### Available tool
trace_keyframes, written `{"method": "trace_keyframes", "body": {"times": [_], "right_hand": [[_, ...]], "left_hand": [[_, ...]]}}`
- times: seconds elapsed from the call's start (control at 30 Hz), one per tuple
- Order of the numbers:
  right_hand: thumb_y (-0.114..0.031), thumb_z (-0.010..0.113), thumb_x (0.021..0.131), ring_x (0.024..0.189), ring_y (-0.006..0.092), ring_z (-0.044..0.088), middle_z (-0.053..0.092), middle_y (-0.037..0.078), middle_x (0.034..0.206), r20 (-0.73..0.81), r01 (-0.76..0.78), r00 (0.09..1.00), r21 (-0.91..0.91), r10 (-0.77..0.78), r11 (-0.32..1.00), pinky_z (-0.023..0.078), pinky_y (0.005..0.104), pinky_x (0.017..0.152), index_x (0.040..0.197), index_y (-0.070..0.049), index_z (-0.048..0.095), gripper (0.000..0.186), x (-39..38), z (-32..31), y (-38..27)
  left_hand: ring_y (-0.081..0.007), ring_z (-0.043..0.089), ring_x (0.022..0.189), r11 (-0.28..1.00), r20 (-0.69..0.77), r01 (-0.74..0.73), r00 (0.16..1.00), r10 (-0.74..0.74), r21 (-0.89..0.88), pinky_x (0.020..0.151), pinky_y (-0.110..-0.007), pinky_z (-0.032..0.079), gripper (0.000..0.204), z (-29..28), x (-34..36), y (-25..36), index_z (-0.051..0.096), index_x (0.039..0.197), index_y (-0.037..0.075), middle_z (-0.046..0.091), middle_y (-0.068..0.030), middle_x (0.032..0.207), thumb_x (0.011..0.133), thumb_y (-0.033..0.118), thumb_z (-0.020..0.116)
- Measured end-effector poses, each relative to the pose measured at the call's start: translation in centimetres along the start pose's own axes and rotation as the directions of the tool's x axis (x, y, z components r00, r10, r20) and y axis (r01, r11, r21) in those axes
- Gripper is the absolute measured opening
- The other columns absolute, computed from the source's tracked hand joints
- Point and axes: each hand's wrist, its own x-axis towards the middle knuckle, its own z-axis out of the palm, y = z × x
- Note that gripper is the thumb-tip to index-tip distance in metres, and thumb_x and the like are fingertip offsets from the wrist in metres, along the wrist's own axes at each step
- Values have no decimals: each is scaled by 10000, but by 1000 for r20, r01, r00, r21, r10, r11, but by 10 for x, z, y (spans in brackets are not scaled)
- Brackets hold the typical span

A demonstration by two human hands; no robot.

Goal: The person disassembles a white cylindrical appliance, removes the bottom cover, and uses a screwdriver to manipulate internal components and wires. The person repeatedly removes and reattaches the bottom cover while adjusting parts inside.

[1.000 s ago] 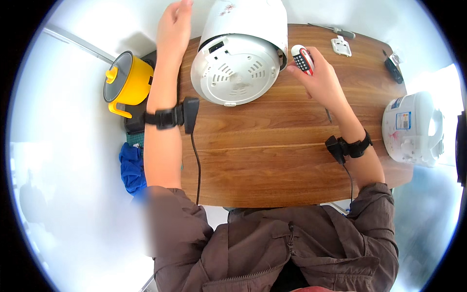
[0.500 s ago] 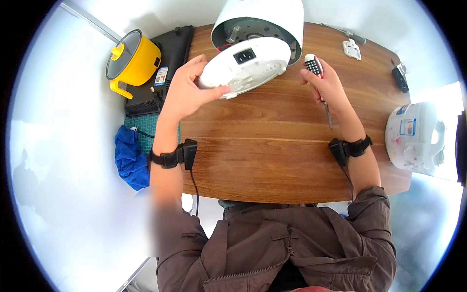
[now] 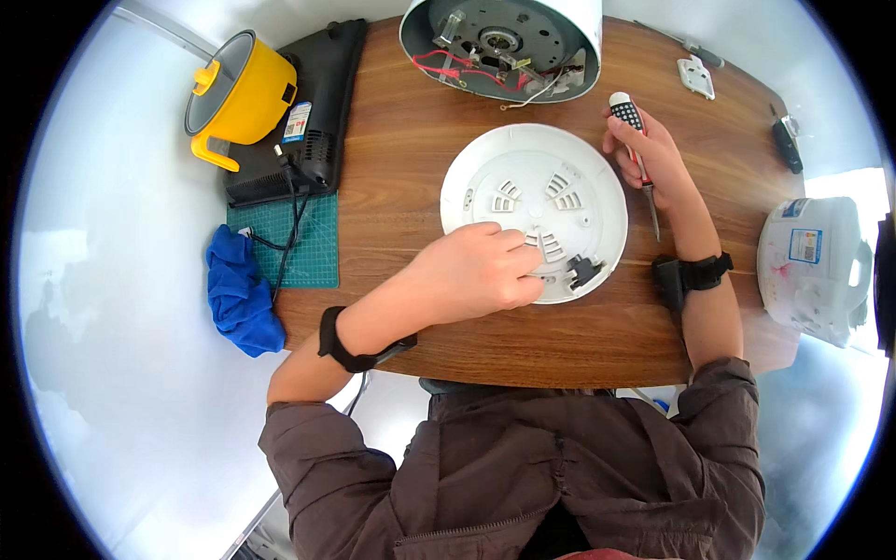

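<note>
A round white base cover (image 3: 523, 154) lies with its vented inner side up on the table. My left hand (image 3: 481, 271) is closed at its near left rim, fingers bent over the inside; the thumb is hidden. Near the cover's lower right edge sits a black power socket (image 3: 585, 272). To the right of the cover, my right hand (image 3: 653, 154) is wrapped round a screwdriver (image 3: 626, 114) with a checked, red-edged handle, its shaft pointing back toward me. Beyond the cover, the white appliance body (image 3: 579, 14) lies on its side, with red wires (image 3: 448, 67) showing in its open bottom.
At left are a yellow pot (image 3: 257, 98) on a black appliance (image 3: 327, 93), a green cutting mat (image 3: 313, 247) and a blue cloth (image 3: 238, 299). A white rice cooker (image 3: 807, 266) stands at right. A white plastic piece (image 3: 695, 77) and a black tool (image 3: 787, 147) lie at far right.
The base cover has come away from the body toward me and turned from its outer to its inner side. My left hand moved with it; my right hand kept the screwdriver.
</note>
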Motion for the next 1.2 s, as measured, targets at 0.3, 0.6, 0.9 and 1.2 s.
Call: {"method": "trace_keyframes", "body": {"times": [0.3,0.6,0.9,1.2], "right_hand": [[-299,692,986,471,30,458,614,-10,783,-55,5,998,-158,-14,987,343,210,382,1067,-62,588,271,6,4,6],[-304,702,974,486,37,468,601,-9,742,-137,-20,991,-208,-9,978,351,227,393,987,-70,570,269,12,4,5],[-288,701,977,483,35,470,599,-15,736,-149,-8,988,-234,-27,972,344,221,392,977,-70,567,255,15,7,7],[-279,713,971,481,29,474,603,-17,738,-157,-2,987,-221,-34,975,343,214,398,994,-72,569,254,15,7,9]], "left_hand": [[-213,581,795,977,56,48,998,-37,-209,700,-337,457,254,29,16,-4,554,788,102,525,-38,828,853,266,736],[-141,540,846,452,63,288,891,-450,-844,797,-320,452,196,-16,28,-51,435,1086,49,455,-43,964,914,-33,479],[-140,590,905,159,60,163,858,-509,-974,836,-317,486,221,17,25,-89,438,1158,56,544,-63,1006,966,-52,443],[-217,741,909,117,66,198,729,-681,-973,732,-298,606,250,17,39,-77,467,1283,-6,660,-141,1070,1033,-5,472]]}}
